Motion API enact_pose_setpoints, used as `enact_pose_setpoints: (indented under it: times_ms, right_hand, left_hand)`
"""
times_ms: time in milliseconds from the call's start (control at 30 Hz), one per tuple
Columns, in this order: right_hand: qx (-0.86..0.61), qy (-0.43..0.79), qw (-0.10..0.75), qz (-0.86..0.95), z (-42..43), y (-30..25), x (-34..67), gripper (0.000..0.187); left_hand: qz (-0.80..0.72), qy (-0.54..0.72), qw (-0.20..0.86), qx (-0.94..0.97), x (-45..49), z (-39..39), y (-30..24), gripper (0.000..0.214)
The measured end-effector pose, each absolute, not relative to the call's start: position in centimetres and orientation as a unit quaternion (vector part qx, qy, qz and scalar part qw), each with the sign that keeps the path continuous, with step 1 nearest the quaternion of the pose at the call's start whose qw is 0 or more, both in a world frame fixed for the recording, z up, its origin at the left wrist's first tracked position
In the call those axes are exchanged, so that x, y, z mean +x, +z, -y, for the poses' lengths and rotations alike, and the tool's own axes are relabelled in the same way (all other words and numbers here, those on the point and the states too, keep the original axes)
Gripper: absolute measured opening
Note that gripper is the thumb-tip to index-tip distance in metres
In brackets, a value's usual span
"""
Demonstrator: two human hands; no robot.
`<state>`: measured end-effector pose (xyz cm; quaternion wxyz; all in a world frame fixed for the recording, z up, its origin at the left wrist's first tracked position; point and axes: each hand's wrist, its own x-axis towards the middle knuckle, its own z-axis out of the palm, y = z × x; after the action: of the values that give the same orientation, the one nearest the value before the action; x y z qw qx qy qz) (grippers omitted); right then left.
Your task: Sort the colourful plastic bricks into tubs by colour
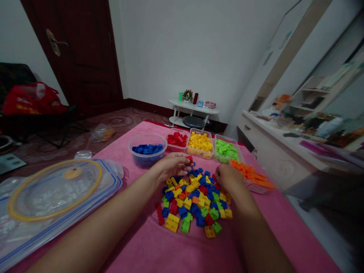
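Note:
A mixed pile of toy building bricks (196, 197) in blue, yellow, red, green and orange lies on the pink cloth. Over the pile's far left edge is my left hand (174, 167), its fingertips closed on a small red brick (189, 158). My right hand (229, 177) reaches down at the pile's right side with curled fingers. Red and blue bricks lie right by those fingertips, and whether any is gripped is hidden by the hand. Beyond the hands stand a round tub of blue bricks (148, 149) and clear boxes of red (176, 139), yellow (200, 142) and green bricks (226, 150).
Orange bricks (251, 175) fill a box at the right edge of the pink-covered table (136, 235). On the left lie clear plastic bags and a yellow-rimmed lid (54, 189). A cluttered white counter (273, 129) runs along the right; a small white stand (193, 107) is by the wall.

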<state>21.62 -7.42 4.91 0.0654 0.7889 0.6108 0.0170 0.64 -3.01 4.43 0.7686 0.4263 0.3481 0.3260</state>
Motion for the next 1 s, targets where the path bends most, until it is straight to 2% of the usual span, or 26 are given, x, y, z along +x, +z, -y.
enact_pose_setpoints:
  times_ms: [100,200,300,433,567,667,833,900,933,1000]
  right_hand:
    - [0.783,0.014,-0.008,-0.622,7.8,6.4,21.8,0.017]
    - [0.714,0.012,-0.144,-0.685,8.4,7.7,20.7,0.014]
    - [0.629,-0.009,-0.246,-0.737,9.1,8.1,18.3,0.011]
    - [0.577,-0.028,-0.276,-0.768,9.5,7.4,15.5,0.012]
    - [0.548,-0.037,-0.327,-0.769,9.5,7.3,15.0,0.013]
    - [0.543,-0.034,-0.36,-0.758,9.5,7.9,15.6,0.011]
    - [0.561,-0.022,-0.422,-0.712,9.6,8.8,17.5,0.01]
    - [0.564,-0.015,-0.438,-0.7,9.6,9.0,18.1,0.01]
    - [0.566,-0.012,-0.442,-0.696,9.6,9.1,18.3,0.009]
    - [0.571,-0.009,-0.445,-0.69,9.6,9.1,18.6,0.01]
  left_hand:
    - [-0.348,0.324,0.775,0.416,0.9,3.2,4.0,0.013]
    - [-0.334,0.315,0.794,0.398,1.3,3.4,3.6,0.013]
    - [-0.3,0.296,0.838,0.347,1.6,3.4,3.2,0.025]
    - [-0.224,0.27,0.898,0.265,2.0,3.3,2.5,0.035]
    - [-0.132,0.261,0.935,0.202,2.4,3.3,1.6,0.032]
    - [-0.145,0.272,0.931,0.196,2.6,3.5,1.3,0.023]
    - [-0.261,0.304,0.876,0.268,2.7,2.1,3.0,0.021]
    - [-0.351,0.34,0.788,0.374,2.9,0.0,4.7,0.023]
    - [-0.408,0.364,0.706,0.449,3.0,-1.3,5.7,0.023]
    - [-0.443,0.393,0.646,0.482,3.2,-4.4,7.6,0.021]
